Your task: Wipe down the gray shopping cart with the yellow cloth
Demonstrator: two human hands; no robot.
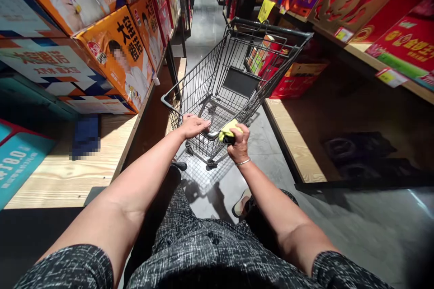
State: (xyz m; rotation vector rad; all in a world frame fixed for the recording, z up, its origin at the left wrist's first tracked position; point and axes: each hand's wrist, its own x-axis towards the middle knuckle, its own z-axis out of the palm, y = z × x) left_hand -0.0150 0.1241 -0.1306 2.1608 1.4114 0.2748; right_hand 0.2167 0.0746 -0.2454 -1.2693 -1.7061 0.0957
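Observation:
A black wire shopping cart stands in front of me, its near end toward my body and its handle at the far end. My left hand is closed over the grey top rail at the near end, with the fingers pointing right. Just right of it, my right hand grips a crumpled yellow cloth beside the rail's rounded corner. Something black shows under the cloth in that hand; I cannot make out what it is. The cart's wire basket holds nothing that I can see.
Orange boxes are stacked on the wooden shelf at left, with a dark blue item beside them. Red gift boxes line the right shelving. A low wooden ledge edges the right side. The tiled aisle runs ahead.

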